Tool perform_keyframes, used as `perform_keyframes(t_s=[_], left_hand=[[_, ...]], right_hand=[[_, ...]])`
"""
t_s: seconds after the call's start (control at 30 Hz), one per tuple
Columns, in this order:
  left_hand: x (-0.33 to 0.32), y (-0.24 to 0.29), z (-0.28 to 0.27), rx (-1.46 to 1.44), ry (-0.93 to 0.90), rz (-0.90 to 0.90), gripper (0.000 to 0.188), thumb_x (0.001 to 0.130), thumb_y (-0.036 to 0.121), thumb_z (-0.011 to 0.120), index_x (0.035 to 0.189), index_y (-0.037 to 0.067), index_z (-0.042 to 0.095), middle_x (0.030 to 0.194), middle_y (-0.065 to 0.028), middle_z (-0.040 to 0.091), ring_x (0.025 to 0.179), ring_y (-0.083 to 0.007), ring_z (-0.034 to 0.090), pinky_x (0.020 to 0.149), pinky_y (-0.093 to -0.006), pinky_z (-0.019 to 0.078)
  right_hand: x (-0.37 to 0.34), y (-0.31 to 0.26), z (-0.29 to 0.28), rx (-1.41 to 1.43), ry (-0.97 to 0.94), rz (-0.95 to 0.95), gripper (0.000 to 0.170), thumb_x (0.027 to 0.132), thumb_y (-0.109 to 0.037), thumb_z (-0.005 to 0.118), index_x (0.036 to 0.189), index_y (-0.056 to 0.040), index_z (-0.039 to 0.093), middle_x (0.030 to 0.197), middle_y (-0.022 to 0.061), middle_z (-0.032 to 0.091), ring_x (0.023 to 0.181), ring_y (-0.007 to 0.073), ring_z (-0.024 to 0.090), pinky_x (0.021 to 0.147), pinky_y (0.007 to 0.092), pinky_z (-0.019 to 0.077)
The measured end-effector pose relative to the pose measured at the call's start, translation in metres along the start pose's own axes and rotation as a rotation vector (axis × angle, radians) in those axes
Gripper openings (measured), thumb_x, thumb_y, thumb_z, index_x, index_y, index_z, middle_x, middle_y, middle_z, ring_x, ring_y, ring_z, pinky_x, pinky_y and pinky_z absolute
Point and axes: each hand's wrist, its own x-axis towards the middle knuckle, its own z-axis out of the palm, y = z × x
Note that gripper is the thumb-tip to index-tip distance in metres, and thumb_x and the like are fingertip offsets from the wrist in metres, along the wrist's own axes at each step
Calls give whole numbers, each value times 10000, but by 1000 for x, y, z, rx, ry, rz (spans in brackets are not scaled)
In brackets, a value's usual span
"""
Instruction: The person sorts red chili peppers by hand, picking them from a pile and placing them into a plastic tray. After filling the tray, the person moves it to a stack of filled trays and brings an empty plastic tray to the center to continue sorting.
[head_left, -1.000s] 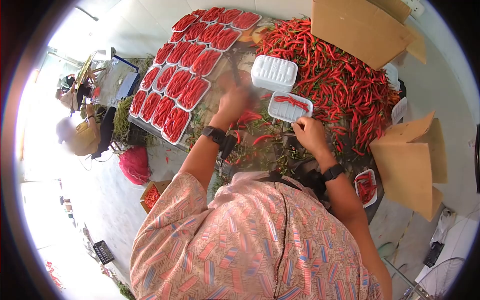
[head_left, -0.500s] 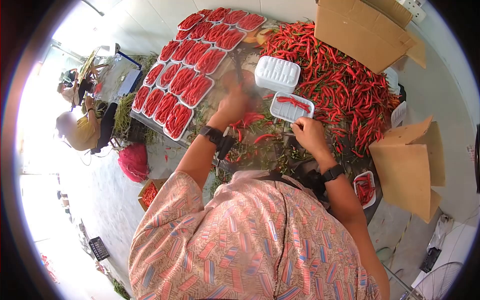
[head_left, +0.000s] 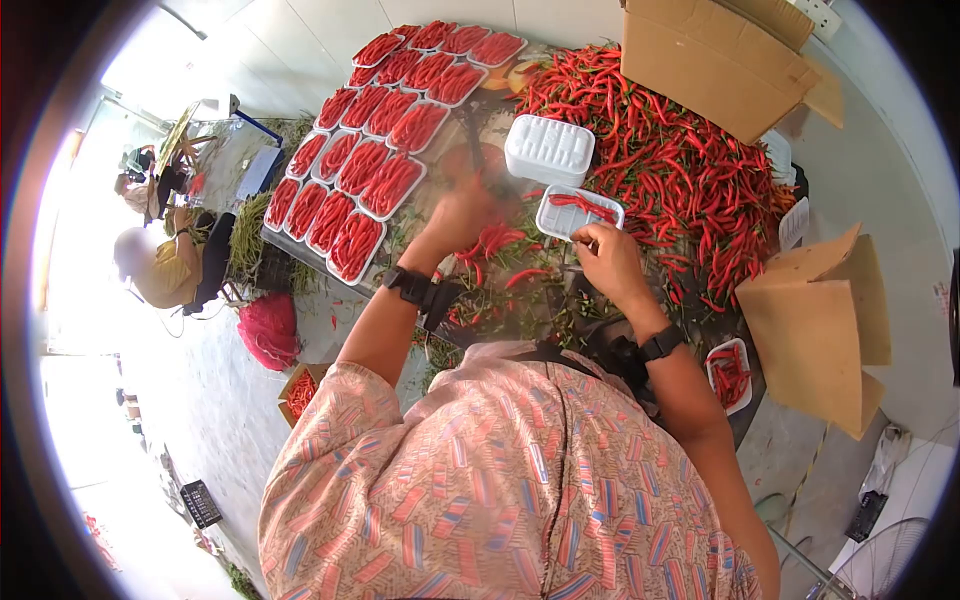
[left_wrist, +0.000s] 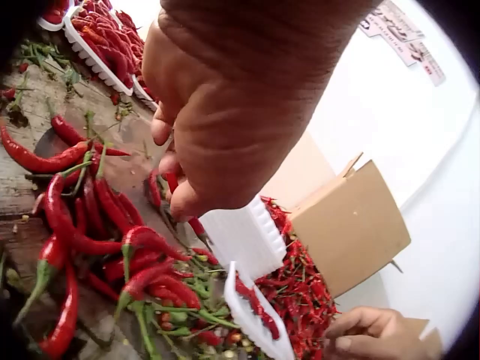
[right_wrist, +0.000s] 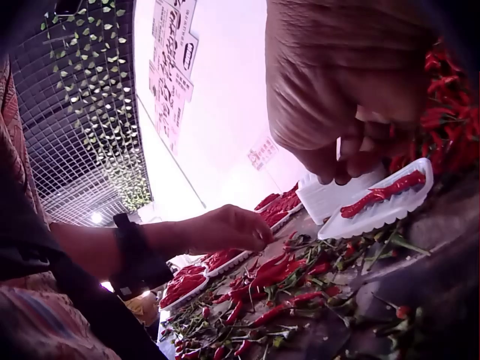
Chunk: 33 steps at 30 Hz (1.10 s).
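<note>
My left hand (head_left: 465, 215) pinches a red chili pepper (left_wrist: 196, 226) between thumb and fingers, above a loose heap of chilies (left_wrist: 97, 225) and cut green stems. The hand hides most of that pepper. My right hand (head_left: 612, 265) hovers at the near edge of a white foam tray (head_left: 556, 222), its fingers loosely curled and nothing visible between them. Inside that tray lie a few red chilies (right_wrist: 382, 193). Just behind it stands a stack of white trays (head_left: 548, 148).
A large pile of red chilies (head_left: 690, 190) covers the table's right side. Rows of filled trays (head_left: 350, 245) stand at left. Cardboard boxes (head_left: 715, 60) border the pile; another filled tray (head_left: 729, 375) sits near my right elbow. Another person (head_left: 165, 265) sits farther left.
My right hand has shifted slightly left along the tray's near edge. My left hand stays over the loose chilies, its wrist moving a little left and down.
</note>
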Motion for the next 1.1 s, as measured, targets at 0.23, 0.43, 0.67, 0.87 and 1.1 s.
perform_keyframes(t_s=[0.23, 0.43, 0.67, 0.87, 1.1], left_hand=[[4, 37, 24, -389, 161, 247, 121, 709, 86, 676, 822, 46, 663, 790, -128, 649, 741, -318, 611, 665, -376, 491], [6, 57, 26, -456, 113, 244, 113, 696, 61, 672, 801, 24, 652, 716, -127, 634, 691, -290, 615, 638, -375, 478], [7, 65, 27, -428, 53, 165, 95, 734, 79, 644, 810, 23, 650, 721, -142, 635, 680, -272, 626, 627, -369, 480], [8, 75, 30, -374, 27, 47, 132, 775, 174, 696, 790, 47, 661, 763, -110, 642, 704, -268, 614, 662, -366, 484], [15, 68, 40, -329, 112, 216, 78, 707, 84, 649, 758, 45, 605, 709, -117, 608, 689, -312, 604, 623, -413, 465]], right_hand=[[6, -20, -2, 62, 25, -41, 136, 742, -101, 665, 862, -38, 678, 823, 137, 655, 753, 287, 641, 666, 366, 494], [-1, -14, -7, 40, 5, -62, 113, 738, -97, 651, 823, -28, 674, 800, 138, 642, 728, 292, 629, 649, 366, 487], [-1, -17, -10, -3, 45, -91, 91, 738, -126, 624, 768, -47, 658, 769, 152, 634, 717, 343, 622, 646, 433, 483], [2, 4, 3, -193, 219, 217, 116, 739, -181, 644, 753, -67, 658, 751, 130, 643, 679, 337, 613, 607, 437, 469], [-8, 1, -24, -74, -93, 27, 160, 760, -221, 664, 804, -72, 698, 814, 137, 652, 699, 330, 623, 644, 418, 490]])
